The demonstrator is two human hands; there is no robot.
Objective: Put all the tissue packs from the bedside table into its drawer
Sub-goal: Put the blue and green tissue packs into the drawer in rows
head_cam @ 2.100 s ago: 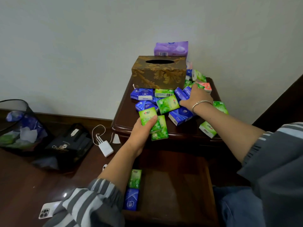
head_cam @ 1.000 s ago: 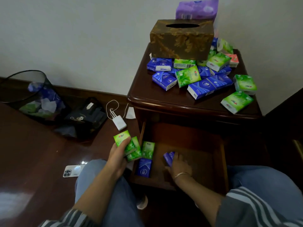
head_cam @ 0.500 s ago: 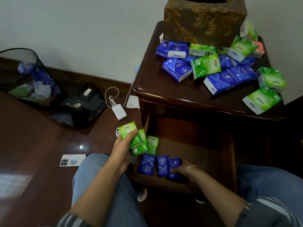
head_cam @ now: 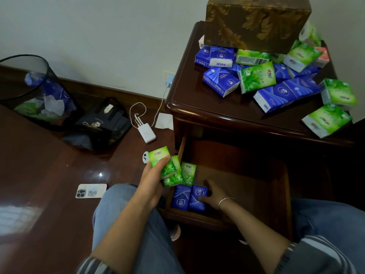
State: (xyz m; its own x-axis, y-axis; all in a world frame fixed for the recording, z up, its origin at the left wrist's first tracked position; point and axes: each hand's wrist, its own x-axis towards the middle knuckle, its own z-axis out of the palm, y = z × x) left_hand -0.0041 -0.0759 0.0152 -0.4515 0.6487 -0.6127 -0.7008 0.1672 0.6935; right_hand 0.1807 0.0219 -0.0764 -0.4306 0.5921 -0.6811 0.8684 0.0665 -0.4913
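Tabletop (head_cam: 207,107) against white wall (head_cam: 98,36), heaped with tissue packs (head_cam: 276,84), up-right of both hands, nearer the right. Drawer (head_cam: 197,215) below: left hand (head_cam: 152,180) gripping green packs (head_cam: 166,165) at its left wall; right hand (head_cam: 213,192) clasping blue pack (head_cam: 197,196) inside.

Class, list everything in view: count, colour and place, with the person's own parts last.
bedside table: one, dark brown, right.
drawer: one, brown, open under tabletop.
tissue box: one, gold-brown, back of tabletop.
tabletop tissue packs: about a dozen, blue, green, one pink, before the box.
drawer tissue packs: two blue, one green, front left corner.
held tissue packs: two, green, beside drawer's left wall.
waste bin: one, black, floor, left.
bag: one, black, floor.
power bank: one, white, floor.
phone: one, white, floor.
left hand: one, gripping those green packs.
right hand: one, in drawer, touching blue packs.
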